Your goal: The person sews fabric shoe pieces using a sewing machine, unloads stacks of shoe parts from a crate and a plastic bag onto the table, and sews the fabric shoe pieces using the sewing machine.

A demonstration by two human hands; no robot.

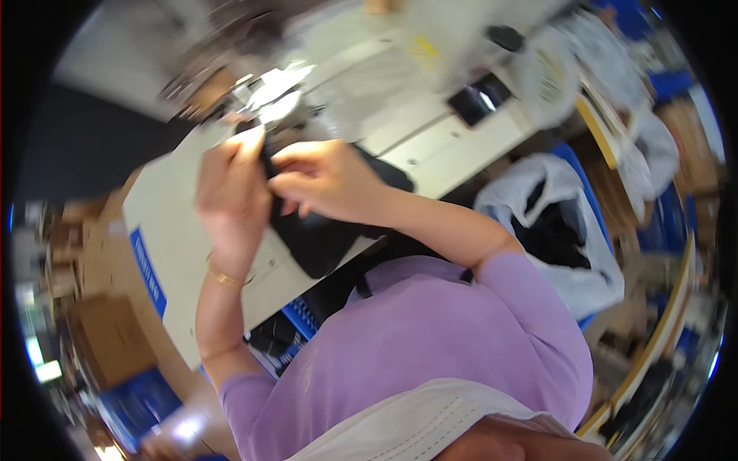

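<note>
A piece of black fabric [323, 240] drapes over the near edge of the white table [173, 207]. My left hand [233, 184] is closed on its upper end, with the thumb side toward the machine. Close on the right, my right hand [329, 178] pinches the same fabric with bent fingers. Both hands are somewhat smeared by motion. Just beyond them stands what looks like a sewing machine [207, 96], blurred, with a bright light on its metal parts. The fabric's edge between my fingers is partly hidden.
A dark phone-like slab [478, 100] and a small black object [505, 37] lie on the table's right part. Beside it, a white plastic bag [492, 192] with black cloth sits in a blue crate [578, 173]. Cardboard boxes [108, 338] stand on the left floor.
</note>
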